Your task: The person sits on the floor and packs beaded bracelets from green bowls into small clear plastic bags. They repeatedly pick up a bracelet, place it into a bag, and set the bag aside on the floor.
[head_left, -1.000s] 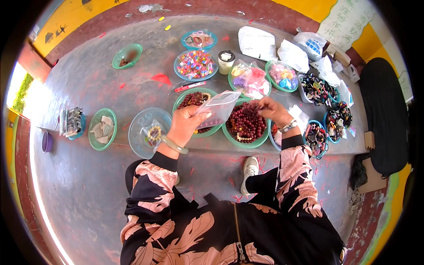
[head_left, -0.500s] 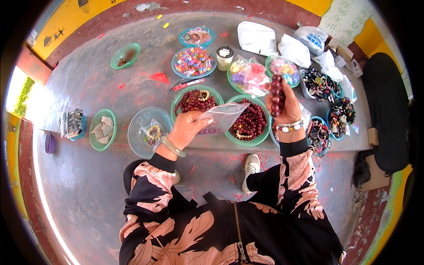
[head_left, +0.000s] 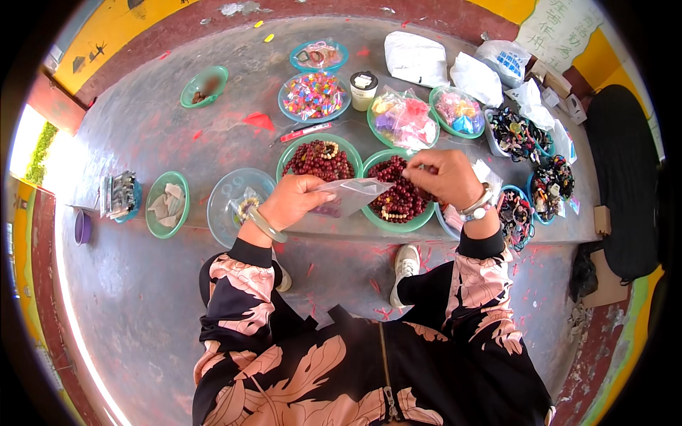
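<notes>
- Clear plastic bag (head_left: 359, 197), pinched by the left hand (head_left: 290, 203), thumb against fingers; long axis left to right, free end pointing right.
- Right hand (head_left: 453, 179), fingers bent over dark red beads (head_left: 401, 199); whether it grips any, I cannot tell.
- Just beyond the bag: two green bowls (head_left: 399, 226).

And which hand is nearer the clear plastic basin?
Left. The left hand is just right of the clear plastic basin, by its rim; the right hand is farther right, near a green basin of dark red beads.
</notes>
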Tool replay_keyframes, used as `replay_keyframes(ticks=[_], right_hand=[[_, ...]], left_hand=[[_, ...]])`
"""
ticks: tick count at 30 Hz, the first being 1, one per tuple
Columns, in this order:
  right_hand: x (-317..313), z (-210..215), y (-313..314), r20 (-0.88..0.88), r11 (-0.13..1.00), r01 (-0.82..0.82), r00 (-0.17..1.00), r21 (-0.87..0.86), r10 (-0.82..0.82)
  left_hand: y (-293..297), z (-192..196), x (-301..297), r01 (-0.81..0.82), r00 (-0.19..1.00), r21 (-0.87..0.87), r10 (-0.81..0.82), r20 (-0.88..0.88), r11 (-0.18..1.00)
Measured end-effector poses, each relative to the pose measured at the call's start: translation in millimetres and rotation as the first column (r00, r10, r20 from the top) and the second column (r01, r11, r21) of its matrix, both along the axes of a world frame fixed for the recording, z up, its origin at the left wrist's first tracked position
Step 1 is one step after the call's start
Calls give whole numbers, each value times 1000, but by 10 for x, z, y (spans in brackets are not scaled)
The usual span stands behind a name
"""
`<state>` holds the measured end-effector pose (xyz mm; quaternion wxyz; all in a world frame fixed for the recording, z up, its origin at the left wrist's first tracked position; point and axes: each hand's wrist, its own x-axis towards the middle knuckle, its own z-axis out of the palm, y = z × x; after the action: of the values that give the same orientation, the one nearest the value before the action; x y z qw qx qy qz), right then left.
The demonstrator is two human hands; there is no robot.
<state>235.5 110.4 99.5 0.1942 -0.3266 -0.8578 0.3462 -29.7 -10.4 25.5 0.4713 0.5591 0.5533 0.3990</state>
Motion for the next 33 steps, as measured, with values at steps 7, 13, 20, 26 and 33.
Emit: replay_keyframes(ticks=[7,13,20,26,33], right_hand=[[-217,-109,-115,178,965,-253,949,-70,261],[-307,-276,-92,102,941,-281,947,-187,304],[-469,-332,-188,-39,911,-119,993,-395,113],[-646,-517,-305,-7,978,-51,999,-203,51],[-758,-551,-425,8,985,-13,1000,-174,14]], left_hand=[[-35,174,82,143,988,-139,-151,-45,980],[-10,140,87,106,951,-83,-126,-281,991],[66,-146,237,-423,860,302,483,-163,854],[36,-291,365,-329,939,85,335,-73,941],[21,-234,334,-284,953,-72,290,86,956]])
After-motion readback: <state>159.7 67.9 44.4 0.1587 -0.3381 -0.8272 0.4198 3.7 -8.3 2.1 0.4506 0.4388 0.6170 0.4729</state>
